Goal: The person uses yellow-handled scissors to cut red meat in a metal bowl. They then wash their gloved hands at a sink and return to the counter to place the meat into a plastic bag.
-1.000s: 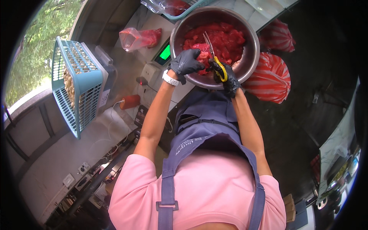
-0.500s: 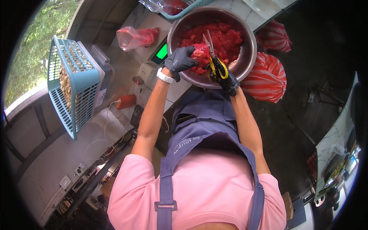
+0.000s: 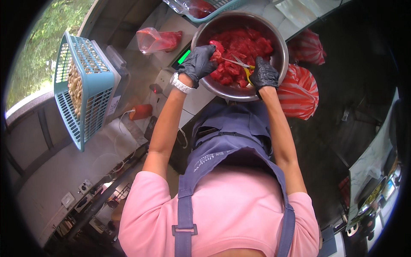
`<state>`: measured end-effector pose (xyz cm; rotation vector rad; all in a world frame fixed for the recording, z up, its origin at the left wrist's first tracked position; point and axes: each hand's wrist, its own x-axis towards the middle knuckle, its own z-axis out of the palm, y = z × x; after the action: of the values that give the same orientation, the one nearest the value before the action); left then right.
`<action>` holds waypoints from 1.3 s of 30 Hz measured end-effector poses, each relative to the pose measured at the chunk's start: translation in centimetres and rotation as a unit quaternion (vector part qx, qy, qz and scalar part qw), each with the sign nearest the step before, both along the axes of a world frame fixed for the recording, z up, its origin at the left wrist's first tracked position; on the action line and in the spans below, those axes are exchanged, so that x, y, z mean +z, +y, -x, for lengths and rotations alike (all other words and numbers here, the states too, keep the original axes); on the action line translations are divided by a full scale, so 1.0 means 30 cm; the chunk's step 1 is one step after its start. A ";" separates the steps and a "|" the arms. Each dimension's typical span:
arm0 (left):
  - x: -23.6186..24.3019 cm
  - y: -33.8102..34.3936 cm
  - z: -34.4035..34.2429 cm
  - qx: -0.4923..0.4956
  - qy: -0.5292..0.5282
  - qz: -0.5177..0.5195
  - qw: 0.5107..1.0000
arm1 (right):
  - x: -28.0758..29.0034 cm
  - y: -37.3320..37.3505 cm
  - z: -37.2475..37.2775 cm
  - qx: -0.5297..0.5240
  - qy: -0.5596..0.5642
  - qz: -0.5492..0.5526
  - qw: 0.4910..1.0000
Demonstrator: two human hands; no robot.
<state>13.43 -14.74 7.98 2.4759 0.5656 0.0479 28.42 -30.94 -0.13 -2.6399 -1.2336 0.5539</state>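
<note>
A large steel bowl [image 3: 283,51] holds a heap of wet, red meat pieces [image 3: 248,40]. Over its left rim is my left hand [image 3: 198,64] in a black glove, its fingers closed on a piece of red meat [image 3: 217,50]. My right hand [image 3: 264,74], also gloved in black, grips a pair of scissors [image 3: 248,73] with yellow handles at the bowl's right side. The scissors' blades lie parted and point left toward the held piece, above the heap. Part of the handles is hidden by my right fingers.
A scale with a lit green display [image 3: 184,56] stands left of the bowl, near a clear bag of red meat [image 3: 159,40]. Farther left is a blue basket [image 3: 95,77] of small tan pieces. Red-and-white striped bags [image 3: 299,92] stand to the bowl's right.
My right hand has shifted right, and the scissors have swung from pointing away from me to pointing left. The left hand has risen slightly with the meat piece.
</note>
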 end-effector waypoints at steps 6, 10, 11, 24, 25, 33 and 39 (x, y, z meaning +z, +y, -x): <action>-0.020 -0.029 -0.007 0.029 -0.033 -0.090 0.995 | -0.066 0.038 -0.008 0.106 -0.119 0.049 0.986; -0.059 -0.037 0.024 0.052 -0.056 -0.068 0.995 | 0.010 0.012 0.006 0.115 0.011 0.020 0.993; -0.055 -0.041 0.035 0.063 -0.053 -0.054 0.995 | 0.041 0.006 0.020 0.140 0.004 -0.037 0.989; -0.211 -0.088 -0.014 0.196 -0.098 0.201 0.955 | -0.017 0.120 0.193 0.027 0.577 -0.415 0.703; -0.265 -0.092 -0.022 0.205 -0.107 0.176 0.957 | -0.064 0.134 0.173 -0.104 0.706 -0.363 0.599; -0.154 -0.069 0.166 0.291 -0.209 0.028 0.933 | -0.118 0.138 0.058 -0.124 0.492 -0.256 0.823; -0.040 -0.078 0.246 0.355 -0.319 0.236 0.847 | -0.160 0.180 0.000 0.078 0.046 -0.123 0.988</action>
<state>6.05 -17.09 6.77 1.5199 1.0032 0.8753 28.43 -25.53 -4.94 -2.3052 -1.3898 0.5033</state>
